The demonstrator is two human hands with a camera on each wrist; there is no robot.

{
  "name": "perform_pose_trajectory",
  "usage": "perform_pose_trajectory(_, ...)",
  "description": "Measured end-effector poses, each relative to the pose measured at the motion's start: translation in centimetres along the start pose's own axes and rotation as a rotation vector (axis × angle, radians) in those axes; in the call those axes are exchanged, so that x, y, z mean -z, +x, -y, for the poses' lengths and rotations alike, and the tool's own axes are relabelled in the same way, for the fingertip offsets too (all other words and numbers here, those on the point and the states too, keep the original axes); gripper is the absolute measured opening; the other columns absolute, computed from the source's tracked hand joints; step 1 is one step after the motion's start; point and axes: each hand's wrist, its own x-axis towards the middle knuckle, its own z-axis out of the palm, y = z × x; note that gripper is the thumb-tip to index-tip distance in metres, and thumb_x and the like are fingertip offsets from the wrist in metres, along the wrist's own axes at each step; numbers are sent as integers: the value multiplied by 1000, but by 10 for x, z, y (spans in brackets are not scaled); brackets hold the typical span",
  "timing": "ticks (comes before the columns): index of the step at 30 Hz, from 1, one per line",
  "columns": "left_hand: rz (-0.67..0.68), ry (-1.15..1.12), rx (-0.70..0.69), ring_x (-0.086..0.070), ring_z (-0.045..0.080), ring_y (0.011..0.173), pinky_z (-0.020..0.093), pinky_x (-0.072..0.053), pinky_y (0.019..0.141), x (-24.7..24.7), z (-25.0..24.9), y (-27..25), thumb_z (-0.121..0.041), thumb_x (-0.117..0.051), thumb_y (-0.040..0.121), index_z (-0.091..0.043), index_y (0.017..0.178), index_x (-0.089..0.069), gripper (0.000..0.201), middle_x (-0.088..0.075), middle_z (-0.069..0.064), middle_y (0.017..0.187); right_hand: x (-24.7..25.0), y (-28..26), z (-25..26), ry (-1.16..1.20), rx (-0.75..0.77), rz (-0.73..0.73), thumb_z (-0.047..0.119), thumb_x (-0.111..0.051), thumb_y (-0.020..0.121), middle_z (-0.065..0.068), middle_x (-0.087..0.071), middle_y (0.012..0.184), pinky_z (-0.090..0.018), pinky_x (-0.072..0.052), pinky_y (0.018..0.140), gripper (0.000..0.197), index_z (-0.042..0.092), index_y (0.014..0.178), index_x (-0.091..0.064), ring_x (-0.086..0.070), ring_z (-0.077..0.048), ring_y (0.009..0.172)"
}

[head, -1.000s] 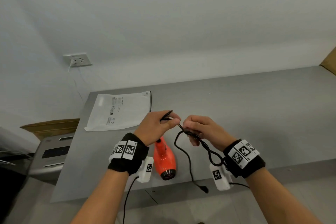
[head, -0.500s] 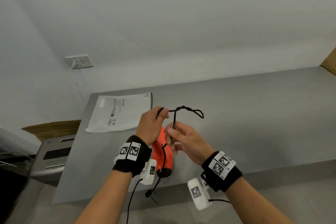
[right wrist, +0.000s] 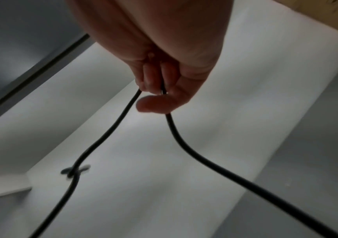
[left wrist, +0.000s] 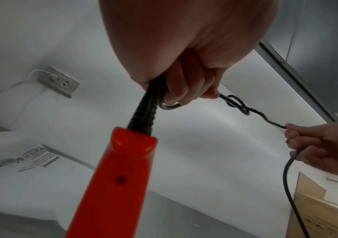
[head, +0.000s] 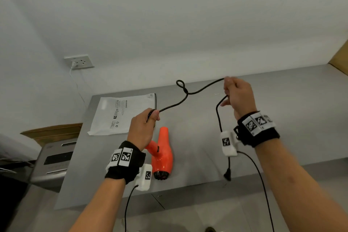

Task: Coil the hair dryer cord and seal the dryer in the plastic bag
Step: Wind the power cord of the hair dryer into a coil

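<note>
An orange hair dryer (head: pixel 162 153) lies on the grey table (head: pixel 282 118), its handle (left wrist: pixel 111 185) pointing up towards my left hand (head: pixel 148 120). My left hand grips the black cord (head: pixel 190 93) just past the handle's strain relief (left wrist: pixel 143 111). The cord runs right through a small twisted loop (head: pixel 180 84) to my right hand (head: pixel 233 90), which holds it in curled fingers (right wrist: pixel 153 80) above the table. From there the cord hangs down to its plug (head: pixel 227 175) near the front edge. The flat plastic bag (head: pixel 124 115) lies at the table's far left.
A wall socket (head: pixel 80 61) with a white plug in it sits on the wall at left. Cardboard (head: pixel 339 58) shows at the far right, more cardboard (head: pixel 52 132) and a grey appliance (head: pixel 54 162) stand left of the table.
My right hand has swung up and far to the right, stretching the cord out between the hands. The plug end now dangles on the right. My left hand stayed near the dryer handle.
</note>
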Motion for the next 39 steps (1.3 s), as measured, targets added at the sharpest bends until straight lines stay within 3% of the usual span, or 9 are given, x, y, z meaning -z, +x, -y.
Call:
perform_pose_trajectory(8,-80,2,82,-43,13,62,25,-35,61,25,25,-5,-26,-50,103,-14,78,-61,30,-48,2,64,20,57,36,219,-92,-173,31,-52,103,1,-34,63,-39,-64,63,37,14,70,-56,-35,-6,46)
perform_pose_trajectory(17,-101,-249,221,-31,13,54,30,-29,54,34,41,-7,-31,-48,103,-16,79,-62,32,-35,-3,58,-14,65,-26,6,-233,-169,25,-49,101,-5,-48,65,-44,-64,66,37,5,72,-60,-50,-14,52)
perform_pose_trajectory(20,-98,-390,249,-26,12,51,28,-24,50,31,34,-10,-30,-51,103,-14,76,-60,33,-33,-4,56,-27,57,-50,-359,-333,-21,16,-47,96,-22,-69,103,-48,-64,75,30,-3,111,-66,-69,-31,74)
perform_pose_trajectory(23,-66,-432,244,-25,12,50,27,-24,49,23,24,-12,-32,-54,102,-12,75,-60,34,-32,-5,54,-44,31,-55,-682,-293,139,15,-50,95,-20,-41,145,-42,-51,95,50,3,143,-42,-57,-41,115)
perform_pose_trajectory(26,-37,-445,233,-25,12,50,25,-25,49,15,19,-11,-34,-54,102,-12,77,-61,34,-32,-6,53,-70,-12,-42,-528,-22,304,5,-57,90,-12,-54,138,-38,-49,102,53,12,142,-51,-59,-28,114)
perform_pose_trajectory(28,-39,-466,230,-26,11,49,24,-26,48,11,16,-9,-33,-54,102,-12,77,-62,34,-32,-7,53,-89,-44,-34,-364,153,410,-4,-57,85,-5,-64,130,-20,-47,102,53,13,135,-59,-61,-15,112)
perform_pose_trajectory(31,-22,-556,234,-23,10,49,22,-22,45,5,10,-9,-29,-50,104,-13,79,-63,32,-30,-7,53,-113,-84,-29,-224,152,572,8,-58,95,1,-71,119,-3,-44,86,37,18,129,-63,-64,-2,103)
perform_pose_trajectory(35,45,-834,265,-21,8,43,26,-13,44,1,4,-10,-27,-45,107,-10,83,-59,32,-28,-6,51,-124,-105,-42,-187,72,554,20,-48,103,-10,-68,74,-10,-41,59,19,12,102,-65,-54,3,57)
perform_pose_trajectory(39,174,-1007,273,-22,5,37,20,-18,37,-4,3,-15,-27,-49,103,-7,86,-60,29,-28,-8,48,-127,-105,-59,-369,81,548,27,-40,106,4,-59,69,-37,-47,67,27,15,89,-58,-53,-12,62)
